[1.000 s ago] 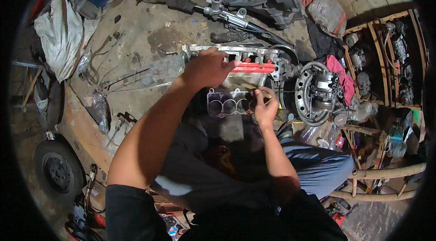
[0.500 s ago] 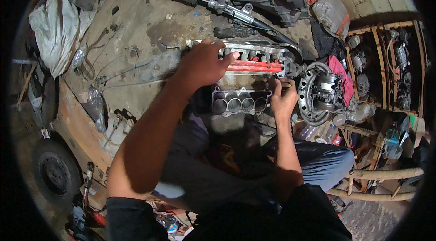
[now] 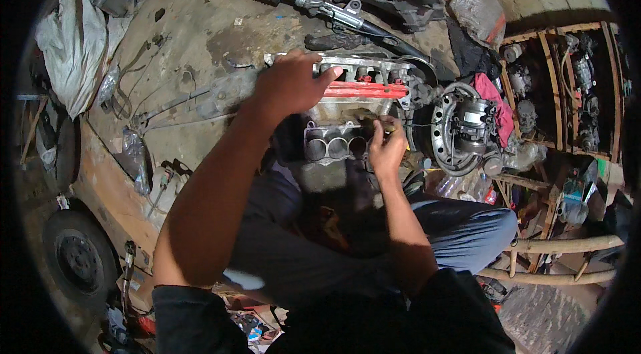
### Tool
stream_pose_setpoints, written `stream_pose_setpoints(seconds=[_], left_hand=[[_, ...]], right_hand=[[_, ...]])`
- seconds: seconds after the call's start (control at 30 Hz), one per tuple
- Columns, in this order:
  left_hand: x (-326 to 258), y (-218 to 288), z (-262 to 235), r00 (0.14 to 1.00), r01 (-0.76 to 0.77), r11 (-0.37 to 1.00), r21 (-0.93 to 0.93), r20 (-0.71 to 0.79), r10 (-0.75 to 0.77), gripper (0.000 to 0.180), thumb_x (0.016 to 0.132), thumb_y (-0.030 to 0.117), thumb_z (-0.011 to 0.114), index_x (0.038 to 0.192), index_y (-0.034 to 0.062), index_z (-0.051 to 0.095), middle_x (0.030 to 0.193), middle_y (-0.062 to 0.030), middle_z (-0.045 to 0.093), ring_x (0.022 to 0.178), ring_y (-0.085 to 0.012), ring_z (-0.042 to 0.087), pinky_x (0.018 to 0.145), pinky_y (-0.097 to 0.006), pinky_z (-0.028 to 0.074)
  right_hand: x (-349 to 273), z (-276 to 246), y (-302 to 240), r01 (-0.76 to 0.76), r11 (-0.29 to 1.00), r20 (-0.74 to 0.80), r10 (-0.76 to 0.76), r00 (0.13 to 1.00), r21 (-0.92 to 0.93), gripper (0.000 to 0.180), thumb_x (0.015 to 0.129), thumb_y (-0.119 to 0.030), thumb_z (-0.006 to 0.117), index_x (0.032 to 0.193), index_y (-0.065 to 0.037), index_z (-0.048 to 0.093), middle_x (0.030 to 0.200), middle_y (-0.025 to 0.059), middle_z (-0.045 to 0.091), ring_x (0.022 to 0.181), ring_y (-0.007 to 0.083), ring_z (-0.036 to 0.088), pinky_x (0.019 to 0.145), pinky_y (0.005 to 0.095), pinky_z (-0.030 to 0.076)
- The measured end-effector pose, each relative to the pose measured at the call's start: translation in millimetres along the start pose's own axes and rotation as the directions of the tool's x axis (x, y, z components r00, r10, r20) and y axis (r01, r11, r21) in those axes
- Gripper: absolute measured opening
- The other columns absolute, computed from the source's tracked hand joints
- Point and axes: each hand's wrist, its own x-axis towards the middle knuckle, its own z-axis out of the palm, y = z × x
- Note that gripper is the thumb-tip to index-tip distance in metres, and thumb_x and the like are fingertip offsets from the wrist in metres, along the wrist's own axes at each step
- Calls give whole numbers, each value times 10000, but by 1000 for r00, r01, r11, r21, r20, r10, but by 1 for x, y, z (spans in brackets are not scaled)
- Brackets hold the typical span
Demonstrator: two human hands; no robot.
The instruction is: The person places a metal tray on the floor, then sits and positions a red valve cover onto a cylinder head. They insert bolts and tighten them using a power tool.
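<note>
Metal engine part (image 3: 350, 62) with red strip (image 3: 367, 90) lies ahead, left hand (image 3: 291, 84) over its left end (can't tell if clamped). Right hand (image 3: 387, 144) beside the bored metal piece (image 3: 327, 147); its grip unclear, fingertips blurred.

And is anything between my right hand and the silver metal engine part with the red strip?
Between your right hand and the engine part I see only a blurred brownish object, seemingly held; nothing else visible stands in the way.
</note>
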Motion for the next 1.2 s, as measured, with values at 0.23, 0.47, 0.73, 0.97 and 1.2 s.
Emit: stream_pose_setpoints(seconds=[0.23, 0.47, 0.73, 0.97, 1.2], left_hand=[[-4, -6, -7, 1000, 19, 999, -30, -4, -19, 544, 922, 499, 649, 1163, 14, 700, 1151, -235, 676, 1066, -381, 669, 936, -430, 520], [-8, -13, 6, 989, -71, 997, 17, -128, 72, 522, 908, 475, 678, 1132, 4, 708, 1120, -240, 684, 1056, -392, 669, 935, -444, 519], [-3, 7, -2, 1000, 7, 1000, -17, -15, -7, 629, 924, 565, 590, 1217, 15, 675, 1227, -242, 650, 1202, -388, 591, 1037, -449, 467], [6, 5, -9, 995, 49, 999, 6, 91, -49, 663, 941, 577, 551, 1267, 9, 650, 1269, -259, 624, 1249, -389, 557, 1082, -445, 420], [4, -1, -10, 998, 27, 1000, 4, 56, -27, 669, 948, 579, 533, 1274, 5, 645, 1271, -270, 619, 1256, -393, 552, 1079, -447, 421]], right_hand=[[-3, -31, 15, -26, 996, -104, 36, 994, 89, 163, 917, -68, 679, 1029, 45, 647, 955, 167, 702, 847, 253, 690, 780, 374, 530], [20, -42, 7, 130, 991, -315, -115, 942, 28, 183, 910, -5, 633, 1089, 31, 632, 991, 202, 679, 918, 326, 677, 794, 388, 529], [14, -41, 25, 300, 946, 78, -293, 953, -121, 256, 915, 29, 632, 1169, 17, 599, 1071, 219, 664, 951, 383, 676, 844, 409, 538], [-4, -45, 30, 380, 920, 180, -360, 916, -98, 449, 781, 155, 613, 1204, 6, 580, 1101, 229, 636, 1021, 399, 640, 862, 435, 524], [-1, -51, 20, 361, 929, -39, -365, 930, -80, 444, 808, 178, 583, 1222, 17, 570, 1129, 215, 637, 1032, 353, 667, 854, 376, 550]])
